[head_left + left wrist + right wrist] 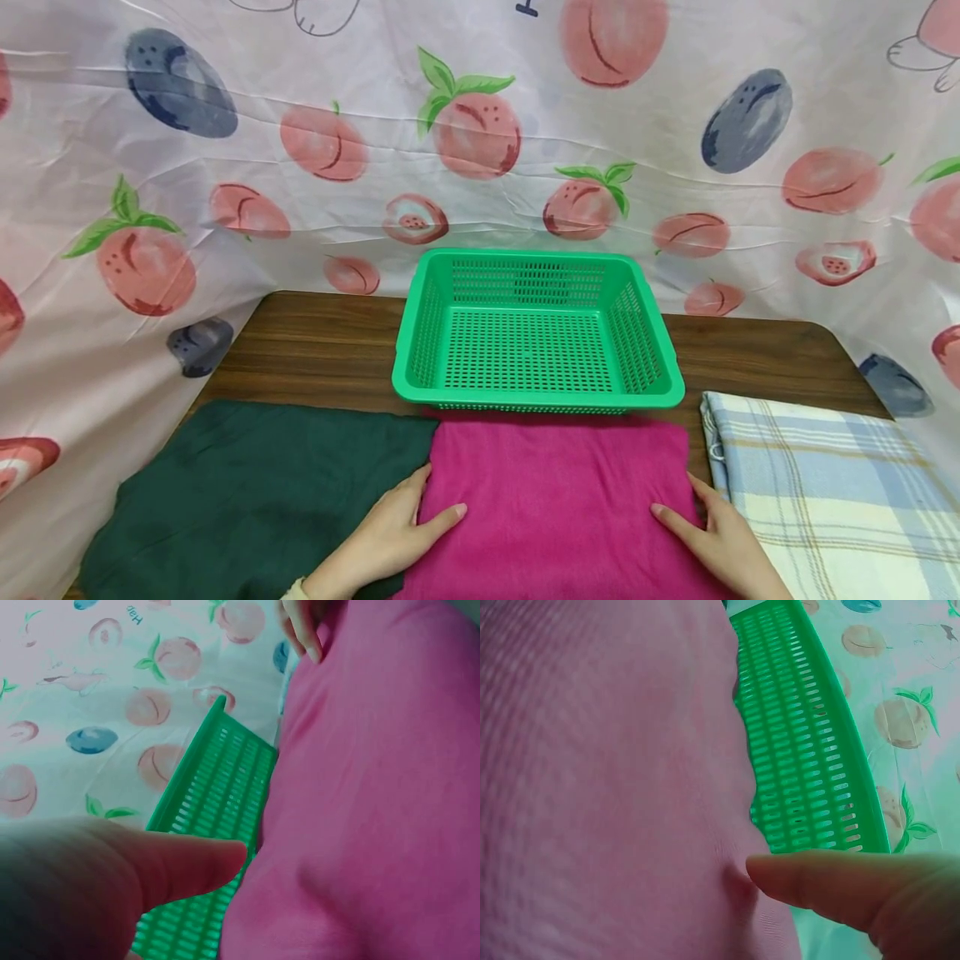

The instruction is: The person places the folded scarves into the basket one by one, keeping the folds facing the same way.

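A folded magenta cloth [555, 500] lies on the table between my two hands, its far edge against the front of the green basket [528, 400]. At its left edge is my left hand [390, 529], thumb on top of the fabric and the other fingers at the side, partly hidden. My right hand [723, 533] holds the right edge in the same way. In the left wrist view the thumb [195, 862] meets the magenta cloth [375, 787]. The right wrist view has the thumb [817, 881] denting the fabric [630, 765].
A dark green folded cloth [247, 492] lies to the left, partly under my left forearm. On the right is a folded plaid cloth [832, 483] in pale blue and cream. The wooden table [322, 350] backs onto a fruit-printed curtain [480, 208].
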`<move>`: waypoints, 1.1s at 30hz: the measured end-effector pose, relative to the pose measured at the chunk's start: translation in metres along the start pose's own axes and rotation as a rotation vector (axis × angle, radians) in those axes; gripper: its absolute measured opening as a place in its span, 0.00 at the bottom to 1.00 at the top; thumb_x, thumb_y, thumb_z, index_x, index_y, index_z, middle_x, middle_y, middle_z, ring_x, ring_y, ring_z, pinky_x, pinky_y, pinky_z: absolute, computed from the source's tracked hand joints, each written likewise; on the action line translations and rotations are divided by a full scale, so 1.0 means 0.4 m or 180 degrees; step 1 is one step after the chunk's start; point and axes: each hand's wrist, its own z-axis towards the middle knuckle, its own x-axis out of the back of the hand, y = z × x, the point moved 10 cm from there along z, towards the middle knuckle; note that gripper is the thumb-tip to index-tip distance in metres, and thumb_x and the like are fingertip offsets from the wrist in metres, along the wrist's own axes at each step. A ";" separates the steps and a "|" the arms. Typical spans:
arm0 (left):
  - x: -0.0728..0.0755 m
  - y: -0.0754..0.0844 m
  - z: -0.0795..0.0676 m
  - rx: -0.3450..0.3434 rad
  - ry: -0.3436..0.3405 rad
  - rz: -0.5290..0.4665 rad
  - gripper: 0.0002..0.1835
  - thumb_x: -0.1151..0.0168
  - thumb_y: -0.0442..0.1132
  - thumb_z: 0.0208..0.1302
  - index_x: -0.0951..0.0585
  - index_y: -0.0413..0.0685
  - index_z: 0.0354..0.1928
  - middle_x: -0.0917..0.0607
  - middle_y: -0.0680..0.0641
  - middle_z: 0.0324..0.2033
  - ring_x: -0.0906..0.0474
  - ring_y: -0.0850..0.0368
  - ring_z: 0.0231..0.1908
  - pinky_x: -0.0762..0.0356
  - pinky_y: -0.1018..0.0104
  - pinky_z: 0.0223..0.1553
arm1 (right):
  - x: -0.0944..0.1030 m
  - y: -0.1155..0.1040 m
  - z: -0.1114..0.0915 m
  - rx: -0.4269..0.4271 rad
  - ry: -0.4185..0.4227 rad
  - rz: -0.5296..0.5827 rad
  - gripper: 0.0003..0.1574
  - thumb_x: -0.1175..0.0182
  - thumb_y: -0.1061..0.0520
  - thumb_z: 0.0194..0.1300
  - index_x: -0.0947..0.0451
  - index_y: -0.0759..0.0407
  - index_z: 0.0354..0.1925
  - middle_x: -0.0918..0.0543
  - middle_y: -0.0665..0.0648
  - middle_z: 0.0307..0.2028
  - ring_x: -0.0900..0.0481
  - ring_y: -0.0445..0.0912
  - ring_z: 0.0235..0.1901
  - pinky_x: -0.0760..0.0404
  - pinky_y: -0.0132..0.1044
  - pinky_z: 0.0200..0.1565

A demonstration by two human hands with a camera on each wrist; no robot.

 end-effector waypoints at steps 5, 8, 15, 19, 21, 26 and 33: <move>-0.024 -0.001 0.008 0.0074 -0.0163 -0.0262 0.43 0.36 0.50 0.61 0.39 0.21 0.64 0.21 0.38 0.49 0.24 0.48 0.48 0.25 0.52 0.48 | -0.015 -0.003 -0.004 -0.0122 -0.0127 0.0457 0.47 0.39 0.45 0.63 0.43 0.72 0.68 0.20 0.65 0.51 0.21 0.44 0.41 0.22 0.34 0.39; -0.045 -0.001 0.012 0.0126 -0.0285 -0.0495 0.39 0.37 0.49 0.62 0.37 0.23 0.62 0.21 0.43 0.43 0.25 0.54 0.41 0.25 0.58 0.43 | -0.034 -0.008 -0.009 -0.0203 -0.0203 0.0892 0.43 0.38 0.47 0.63 0.42 0.68 0.67 0.18 0.61 0.47 0.20 0.43 0.37 0.21 0.34 0.36; -0.111 0.000 0.014 0.0259 -0.0661 -0.1186 0.36 0.40 0.48 0.65 0.38 0.22 0.61 0.22 0.39 0.50 0.24 0.48 0.51 0.25 0.54 0.50 | -0.075 -0.011 -0.012 -0.0469 -0.0351 0.1745 0.42 0.38 0.49 0.63 0.44 0.62 0.67 0.19 0.60 0.46 0.18 0.47 0.38 0.19 0.39 0.37; -0.134 0.001 0.006 0.0393 -0.0790 -0.1197 0.51 0.38 0.51 0.62 0.53 0.21 0.69 0.36 0.31 0.65 0.39 0.39 0.65 0.36 0.43 0.61 | -0.088 -0.017 -0.013 -0.0506 -0.0388 0.1893 0.42 0.37 0.49 0.63 0.44 0.58 0.67 0.22 0.62 0.50 0.19 0.48 0.40 0.19 0.40 0.40; -0.142 0.004 0.004 0.0431 -0.0821 -0.1143 0.56 0.36 0.53 0.60 0.58 0.24 0.71 0.44 0.30 0.69 0.47 0.35 0.68 0.42 0.39 0.64 | -0.095 -0.020 -0.013 -0.0498 -0.0421 0.1924 0.42 0.37 0.48 0.62 0.44 0.58 0.67 0.23 0.62 0.52 0.19 0.48 0.41 0.19 0.40 0.40; -0.147 0.008 0.005 0.0429 -0.0754 -0.1179 0.60 0.33 0.51 0.57 0.64 0.27 0.71 0.54 0.30 0.72 0.55 0.34 0.70 0.47 0.38 0.66 | -0.111 -0.023 -0.012 -0.0502 -0.0461 0.2097 0.44 0.37 0.47 0.62 0.46 0.55 0.69 0.25 0.62 0.55 0.19 0.49 0.43 0.20 0.40 0.42; -0.149 -0.002 0.007 0.0417 -0.0717 -0.1334 0.55 0.40 0.41 0.59 0.68 0.26 0.71 0.62 0.29 0.72 0.64 0.33 0.71 0.58 0.37 0.67 | -0.114 -0.019 -0.010 -0.0461 -0.0383 0.2174 0.43 0.40 0.48 0.65 0.48 0.53 0.71 0.28 0.64 0.59 0.21 0.49 0.46 0.20 0.39 0.43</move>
